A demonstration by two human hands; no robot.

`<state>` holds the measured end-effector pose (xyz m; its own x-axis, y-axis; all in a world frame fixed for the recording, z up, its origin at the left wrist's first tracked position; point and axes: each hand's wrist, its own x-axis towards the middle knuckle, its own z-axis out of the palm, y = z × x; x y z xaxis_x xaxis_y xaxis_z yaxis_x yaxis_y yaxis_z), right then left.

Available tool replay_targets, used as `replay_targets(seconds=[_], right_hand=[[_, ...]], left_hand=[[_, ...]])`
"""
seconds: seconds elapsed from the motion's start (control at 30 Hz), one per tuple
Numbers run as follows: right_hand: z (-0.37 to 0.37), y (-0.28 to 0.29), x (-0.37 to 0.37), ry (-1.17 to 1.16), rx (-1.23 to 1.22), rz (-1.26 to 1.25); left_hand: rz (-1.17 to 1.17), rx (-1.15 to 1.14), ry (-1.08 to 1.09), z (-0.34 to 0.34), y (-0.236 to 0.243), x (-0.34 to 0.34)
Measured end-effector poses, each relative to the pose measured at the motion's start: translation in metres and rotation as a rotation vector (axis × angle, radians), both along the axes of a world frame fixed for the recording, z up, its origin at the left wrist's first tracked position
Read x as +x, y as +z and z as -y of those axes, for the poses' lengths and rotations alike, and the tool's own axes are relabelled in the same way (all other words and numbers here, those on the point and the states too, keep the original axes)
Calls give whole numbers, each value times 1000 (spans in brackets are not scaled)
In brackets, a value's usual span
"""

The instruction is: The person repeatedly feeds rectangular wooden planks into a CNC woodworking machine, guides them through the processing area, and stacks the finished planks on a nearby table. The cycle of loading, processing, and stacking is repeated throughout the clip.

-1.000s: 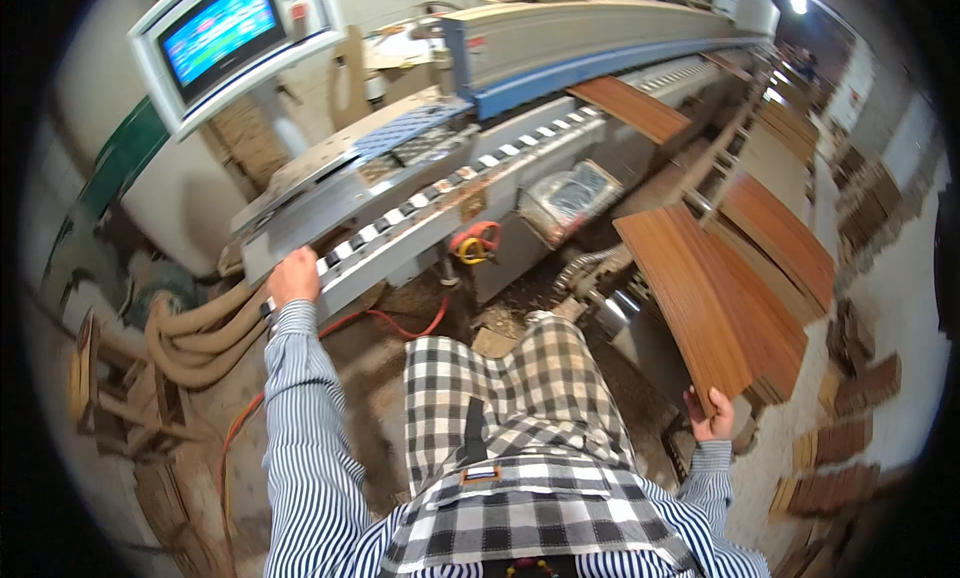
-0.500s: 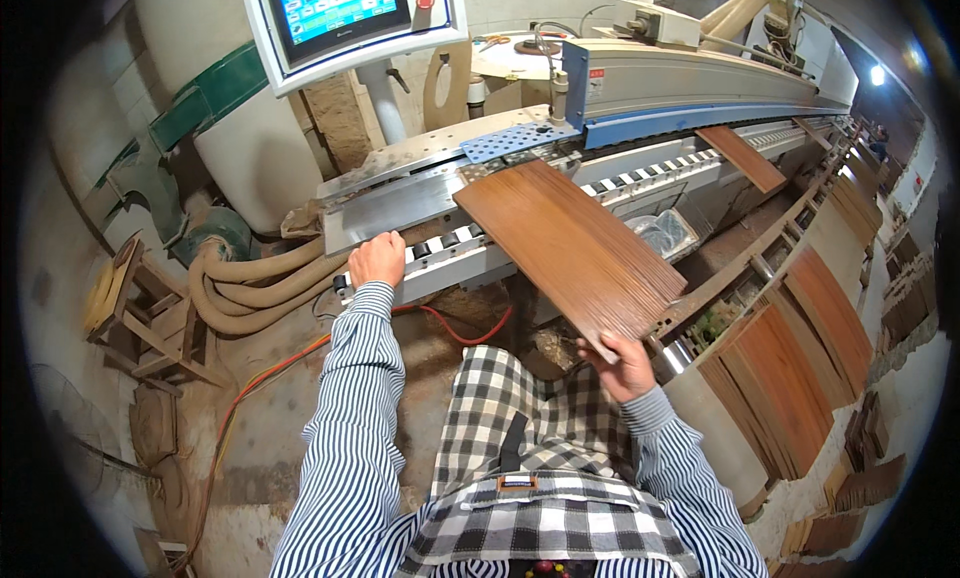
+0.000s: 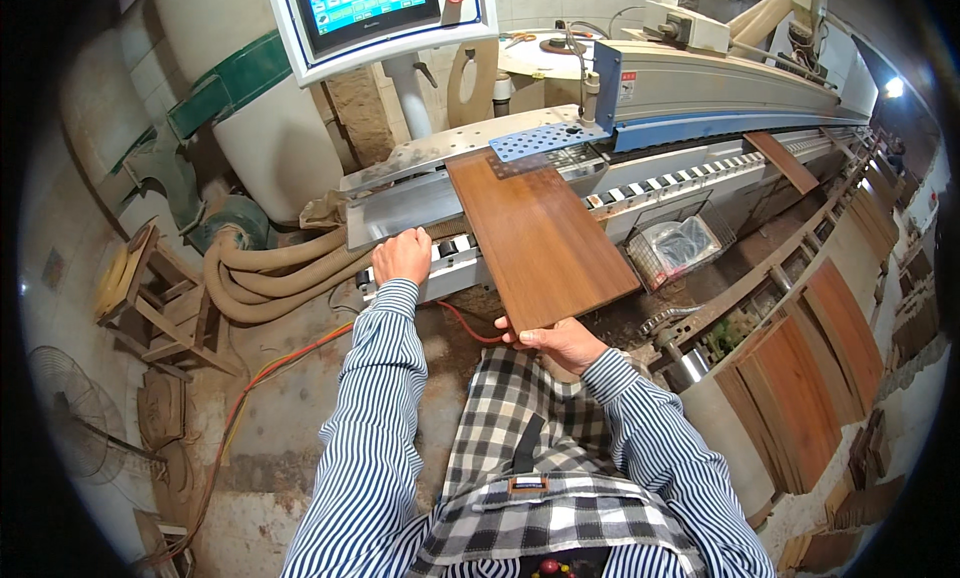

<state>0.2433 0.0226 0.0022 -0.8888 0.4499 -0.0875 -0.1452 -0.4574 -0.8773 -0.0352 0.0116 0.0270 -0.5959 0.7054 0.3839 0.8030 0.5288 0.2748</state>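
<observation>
My right hand (image 3: 545,340) grips the near end of a reddish-brown wooden board (image 3: 540,243). The board lies across the machine's roller strip, its far end at a blue perforated plate (image 3: 530,140). My left hand (image 3: 405,255) is closed on the front edge of the machine's roller rail (image 3: 455,268), just left of the board and beside a steel plate (image 3: 395,213).
A control screen (image 3: 370,8) stands above. Board stacks (image 3: 780,398) sit on a conveyor at right, a second board (image 3: 780,161) farther along the machine, a wire basket (image 3: 675,248) below. Hoses (image 3: 265,278), a wooden stool (image 3: 150,298) and a fan (image 3: 80,408) are at left.
The board in my right hand has moved left from the right-hand stack onto the machine, turning toward the blue plate. My left hand stays on the rail. The view has swung toward the machine.
</observation>
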Motion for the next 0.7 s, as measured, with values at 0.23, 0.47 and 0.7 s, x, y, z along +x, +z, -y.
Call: replay_targets(seconds=[0.23, 0.47, 0.7], right_hand=[[5, -9, 0, -114, 96, 7], [4, -23, 4, -214, 145, -4], [2, -26, 15, -366, 100, 1]], left_hand=[[-13, 2, -3, 2, 0, 1], [-17, -11, -4, 1, 0, 0], [-15, 0, -6, 2, 0, 0]])
